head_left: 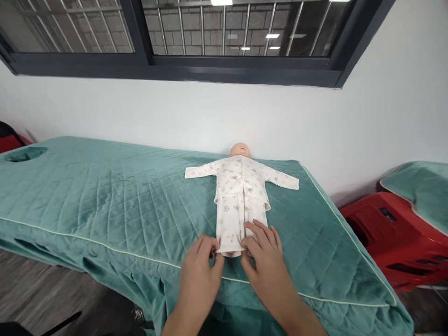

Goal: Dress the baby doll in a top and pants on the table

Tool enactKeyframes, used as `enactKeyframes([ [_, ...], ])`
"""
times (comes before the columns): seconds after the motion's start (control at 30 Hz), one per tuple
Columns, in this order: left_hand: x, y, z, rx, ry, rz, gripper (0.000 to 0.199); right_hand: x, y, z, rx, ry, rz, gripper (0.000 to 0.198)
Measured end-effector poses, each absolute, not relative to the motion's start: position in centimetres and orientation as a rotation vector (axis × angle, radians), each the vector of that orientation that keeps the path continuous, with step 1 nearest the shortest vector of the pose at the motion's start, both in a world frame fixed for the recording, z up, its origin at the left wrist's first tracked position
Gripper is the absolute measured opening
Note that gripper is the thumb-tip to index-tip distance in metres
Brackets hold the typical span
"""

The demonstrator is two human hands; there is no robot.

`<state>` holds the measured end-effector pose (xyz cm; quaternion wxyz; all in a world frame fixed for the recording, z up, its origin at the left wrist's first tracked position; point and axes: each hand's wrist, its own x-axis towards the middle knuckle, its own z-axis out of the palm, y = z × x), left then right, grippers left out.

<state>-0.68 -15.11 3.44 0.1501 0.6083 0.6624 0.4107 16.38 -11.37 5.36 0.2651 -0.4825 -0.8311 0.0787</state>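
Note:
A baby doll (240, 150) lies on its back on a green quilted bed cover (140, 196), its head toward the wall. It wears a white patterned jacket (231, 175) with both sleeves spread out sideways, and matching white trousers (229, 217). My left hand (201, 268) pinches the outer corner of one trouser leg's hem. With thumb and forefinger, my right hand (262, 254) grips the inner corner of that same hem, its other fingers resting over the second leg. The doll's feet are mostly hidden by the cloth.
Behind the bed rises a white wall (140, 112) with a dark-framed window (238, 70) above. A red plastic object (395, 233) stands to the right, partly under a green cloth (423, 191). The cover has a round hole (26, 154) at far left.

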Motion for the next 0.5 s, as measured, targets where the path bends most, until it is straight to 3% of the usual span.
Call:
enactKeyframes([
  [0.3,-1.6,-15.9,-0.8,1.898,2.008,1.064,0.013,17.0,-11.1,3.9,-1.244,-2.27,0.161,0.018],
  [0.5,-4.8,-24.2,-5.4,1.991,1.865,0.879,0.018,22.2,-15.0,2.0,-1.265,-2.128,0.316,0.029],
])
